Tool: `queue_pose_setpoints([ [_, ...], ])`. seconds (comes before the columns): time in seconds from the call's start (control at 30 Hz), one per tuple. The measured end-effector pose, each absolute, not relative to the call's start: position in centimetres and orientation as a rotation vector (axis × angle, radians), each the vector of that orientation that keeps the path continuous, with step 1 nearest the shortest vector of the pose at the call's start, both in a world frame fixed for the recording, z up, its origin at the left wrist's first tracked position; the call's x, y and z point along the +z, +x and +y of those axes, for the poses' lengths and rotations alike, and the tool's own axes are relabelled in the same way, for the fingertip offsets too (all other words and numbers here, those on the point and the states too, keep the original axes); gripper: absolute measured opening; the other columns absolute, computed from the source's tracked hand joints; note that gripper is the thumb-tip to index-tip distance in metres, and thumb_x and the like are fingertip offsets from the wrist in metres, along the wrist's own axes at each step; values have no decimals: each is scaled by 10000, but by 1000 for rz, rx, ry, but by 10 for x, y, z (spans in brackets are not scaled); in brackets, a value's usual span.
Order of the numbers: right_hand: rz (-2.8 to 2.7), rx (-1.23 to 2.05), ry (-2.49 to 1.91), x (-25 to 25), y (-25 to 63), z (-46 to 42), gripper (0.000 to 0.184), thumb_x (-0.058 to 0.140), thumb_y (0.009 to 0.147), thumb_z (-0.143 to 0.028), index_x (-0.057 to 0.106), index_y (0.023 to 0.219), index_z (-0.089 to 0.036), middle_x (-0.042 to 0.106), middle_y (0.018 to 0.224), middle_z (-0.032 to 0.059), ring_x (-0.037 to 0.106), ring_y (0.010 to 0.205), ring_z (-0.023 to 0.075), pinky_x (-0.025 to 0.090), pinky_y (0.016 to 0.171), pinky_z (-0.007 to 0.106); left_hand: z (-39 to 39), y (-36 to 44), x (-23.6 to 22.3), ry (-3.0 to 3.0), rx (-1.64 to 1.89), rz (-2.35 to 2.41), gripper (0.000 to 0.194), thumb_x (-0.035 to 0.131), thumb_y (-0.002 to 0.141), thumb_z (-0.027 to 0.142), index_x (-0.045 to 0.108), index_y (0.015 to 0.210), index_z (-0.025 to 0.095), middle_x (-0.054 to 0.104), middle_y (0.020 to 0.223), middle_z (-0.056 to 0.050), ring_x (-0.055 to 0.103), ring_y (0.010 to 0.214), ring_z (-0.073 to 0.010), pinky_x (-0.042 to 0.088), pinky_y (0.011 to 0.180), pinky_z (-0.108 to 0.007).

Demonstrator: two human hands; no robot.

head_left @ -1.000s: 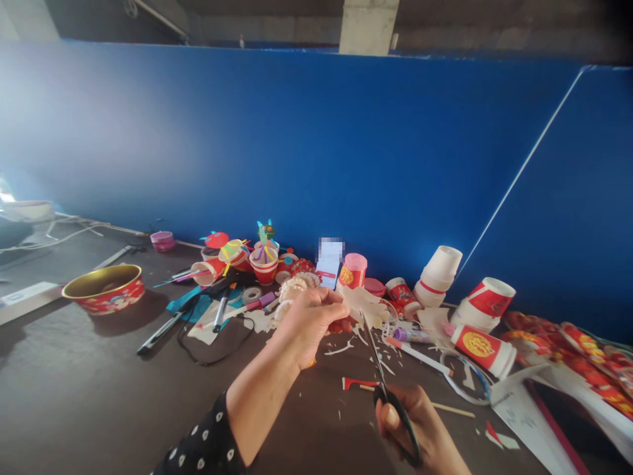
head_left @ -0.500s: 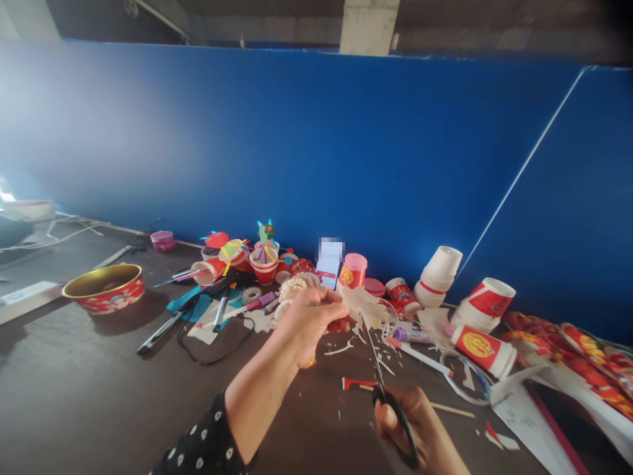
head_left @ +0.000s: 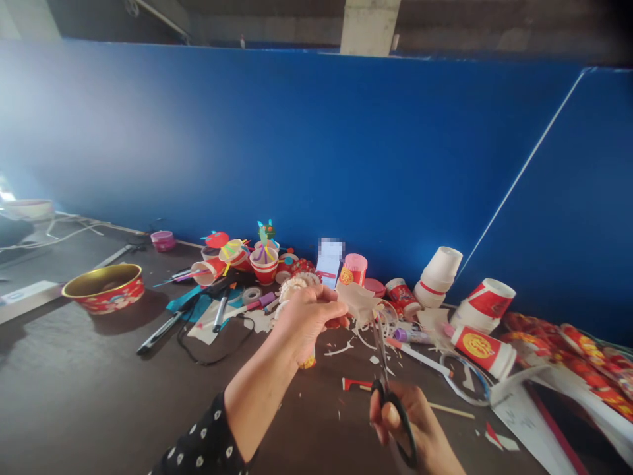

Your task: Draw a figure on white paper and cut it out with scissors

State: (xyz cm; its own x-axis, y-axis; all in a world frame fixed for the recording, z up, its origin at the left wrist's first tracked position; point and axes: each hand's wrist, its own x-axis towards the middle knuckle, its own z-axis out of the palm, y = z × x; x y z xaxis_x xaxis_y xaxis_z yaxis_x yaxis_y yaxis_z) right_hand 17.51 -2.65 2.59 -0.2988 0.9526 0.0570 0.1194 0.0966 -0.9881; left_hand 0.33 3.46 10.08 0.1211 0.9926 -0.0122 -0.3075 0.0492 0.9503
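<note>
Between the thumb and fingers of my left hand (head_left: 314, 313) is a pale piece of paper (head_left: 357, 300) with a cut, uneven outline. My right hand (head_left: 408, 419) grips a pair of scissors (head_left: 383, 369) by the black handles, blades pointing up and away from me. The blade tips are at the paper's lower right edge; whether they touch it is hard to tell. Small white paper scraps (head_left: 374, 360) lie on the dark table below. Under my left wrist a small orange-yellow thing (head_left: 307, 362) is mostly hidden.
Red-and-white paper cups (head_left: 479, 348) stand and lie along the blue partition (head_left: 297, 145). A propped phone (head_left: 329, 264) stands behind my hands. A red-and-gold bowl (head_left: 111, 297) and a box cutter (head_left: 161, 332) are on the left; another phone (head_left: 583, 422) lies at the right.
The scissors have shifted slightly right, their blades now more upright. The paper has turned a little in my left hand, which stays in nearly the same place.
</note>
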Motion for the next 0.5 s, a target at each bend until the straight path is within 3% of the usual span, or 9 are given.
queue_pose_setpoints([
  [0.2, -1595, 1206, -1122, 21, 176, -23, 492, 516, 653, -637, 512, 517, -164, 443, 399, -15, 369, 387, 99, 254, 418, 234, 35, 7, 97, 915, 1237, 834, 247, 675, 544, 185, 431, 576, 174, 579, 535, 3, 534, 504, -92, 336, 539, -227],
  [0.5, -1446, 1019, -1089, 19, 177, -24, 384, 558, 702, -505, 546, 535, -159, 477, 450, -9, 388, 439, 106, 286, 447, 231, 33, 13, 96, 999, 1238, 892, 186, 654, 548, 151, 491, 636, 160, 557, 528, 17, 491, 469, -76, 336, 513, -231],
])
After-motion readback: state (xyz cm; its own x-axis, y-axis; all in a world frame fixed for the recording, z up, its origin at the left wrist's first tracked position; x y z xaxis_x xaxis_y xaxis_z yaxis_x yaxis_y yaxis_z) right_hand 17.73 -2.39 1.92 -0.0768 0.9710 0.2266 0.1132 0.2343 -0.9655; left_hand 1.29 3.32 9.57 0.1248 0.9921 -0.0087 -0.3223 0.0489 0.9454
